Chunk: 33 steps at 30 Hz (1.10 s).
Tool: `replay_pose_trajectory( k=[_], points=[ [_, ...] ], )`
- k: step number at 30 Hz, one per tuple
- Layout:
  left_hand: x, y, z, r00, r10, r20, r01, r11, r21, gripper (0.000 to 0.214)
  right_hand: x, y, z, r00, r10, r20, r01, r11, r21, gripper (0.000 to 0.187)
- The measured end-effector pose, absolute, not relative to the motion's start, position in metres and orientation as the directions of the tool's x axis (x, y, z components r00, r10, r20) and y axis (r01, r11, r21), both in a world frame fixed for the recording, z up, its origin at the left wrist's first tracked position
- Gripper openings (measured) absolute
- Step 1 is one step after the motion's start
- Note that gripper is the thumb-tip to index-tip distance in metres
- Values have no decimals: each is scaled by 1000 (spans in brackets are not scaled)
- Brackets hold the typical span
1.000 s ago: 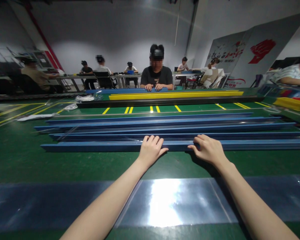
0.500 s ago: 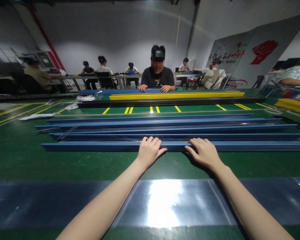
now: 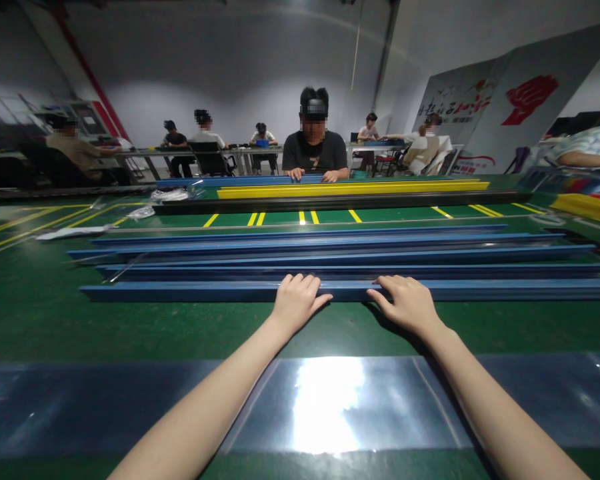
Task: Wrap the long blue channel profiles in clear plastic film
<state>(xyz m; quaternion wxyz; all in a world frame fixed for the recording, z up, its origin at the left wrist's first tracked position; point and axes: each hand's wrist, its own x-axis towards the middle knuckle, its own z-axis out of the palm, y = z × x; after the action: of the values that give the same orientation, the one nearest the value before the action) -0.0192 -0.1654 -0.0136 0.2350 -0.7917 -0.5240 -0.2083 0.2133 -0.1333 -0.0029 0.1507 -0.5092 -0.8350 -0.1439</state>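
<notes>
A long blue channel strip [image 3: 180, 292] lies lengthwise across the green table. My left hand [image 3: 296, 303] rests over it left of its middle, fingers curled across the top and thumb along the near face. A short way to the right, my right hand [image 3: 406, 305] grips the same strip, its fingers bent over the top edge and its thumb in front. The fingertips of both hands are partly hidden behind the strip. Just behind, another blue strip [image 3: 460, 272] lies nearly parallel, close to my fingers.
A wide, shiny clear plastic sheet [image 3: 130, 400] lies under my forearms. Further back are several blue strips, a black strip [image 3: 330, 202] and a yellow strip [image 3: 355, 191]. Crumpled clear plastic [image 3: 170, 196] lies at the far left. A person [image 3: 314, 150] sits opposite, hands on blue strips.
My hands keep the same hold on the blue strip, which barely moves. The view shifts slightly. The hands of the person opposite move a little closer together.
</notes>
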Motion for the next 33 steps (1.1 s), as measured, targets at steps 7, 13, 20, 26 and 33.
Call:
replay_pose_trajectory(
  k=[7, 13, 20, 26, 33],
  points=[
    [-19, -165, -13, 355, 736, 576, 932, -327, -157, 36, 213, -133, -3, -438, 809, 392, 893, 442, 85, 38],
    [-18, -166, -13, 340, 754, 562, 939, -310, -152, 37, 212, -134, -3, -430, 814, 391, 897, 435, 83, 37],
    [-19, -165, -12, 339, 760, 555, 939, -313, -144, 38, 212, -134, -3, -428, 813, 395, 898, 433, 83, 36],
    [-19, -166, -11, 338, 763, 550, 939, -314, -142, 37, 213, -134, -3, -430, 815, 389, 896, 437, 75, 37],
    [-19, -165, -11, 335, 759, 558, 940, -305, -150, 38, 213, -133, -3, -429, 819, 381, 896, 438, 67, 37]
  ],
)
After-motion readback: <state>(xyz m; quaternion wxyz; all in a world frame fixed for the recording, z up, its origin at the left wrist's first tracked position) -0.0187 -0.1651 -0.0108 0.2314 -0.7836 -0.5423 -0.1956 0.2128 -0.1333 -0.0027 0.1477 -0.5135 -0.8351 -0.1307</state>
